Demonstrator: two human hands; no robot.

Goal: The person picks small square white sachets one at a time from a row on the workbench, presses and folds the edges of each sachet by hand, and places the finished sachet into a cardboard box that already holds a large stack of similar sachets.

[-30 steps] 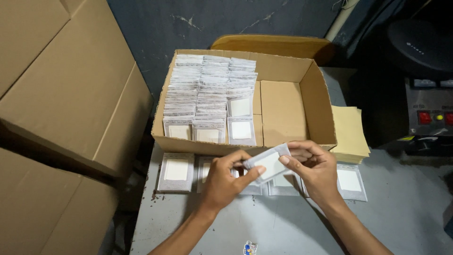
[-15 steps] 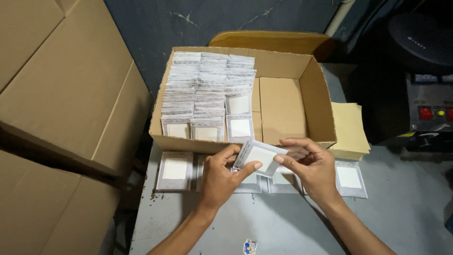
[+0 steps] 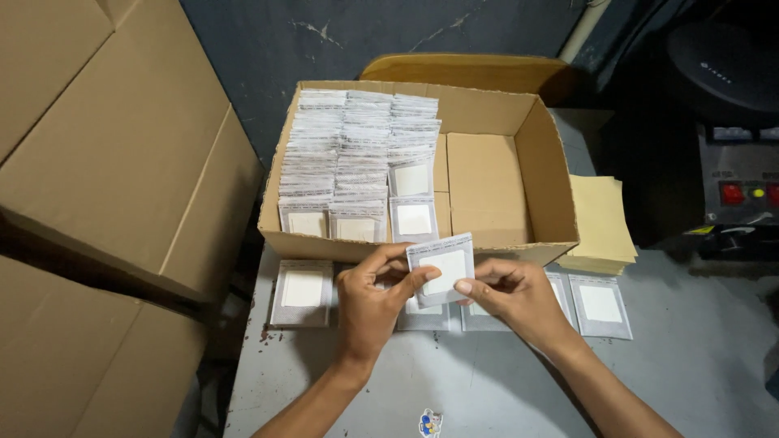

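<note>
Packing status: one flat grey pouch with a white square insert is being held upright between both hands, just in front of the near wall of the open cardboard box and above the row of pouches lying on the bench. The left hand is gripping the pouch's left edge with thumb and fingers closed on it; the right hand is pinching the lower right corner, also closed on it.

Work done, judging by the layout: the left and middle of the box are holding three dense files of pouches standing on edge; the two left files are reaching the near wall, while the third is looser at the front. The right part of the box floor is lying bare, so roughly a third of the box appears to be waiting for stock.

Count:
- Pouch in hand: one.
- Pouches lying flat on the bench: one at far left, two at far right, and at least two more partly hidden under the hands; the exact total cannot be told.
- Pouches filed in the box: too tightly stacked to count.
- Stack of tan sheets beside the box: one.
- Large closed cartons at left: at least two.
</note>
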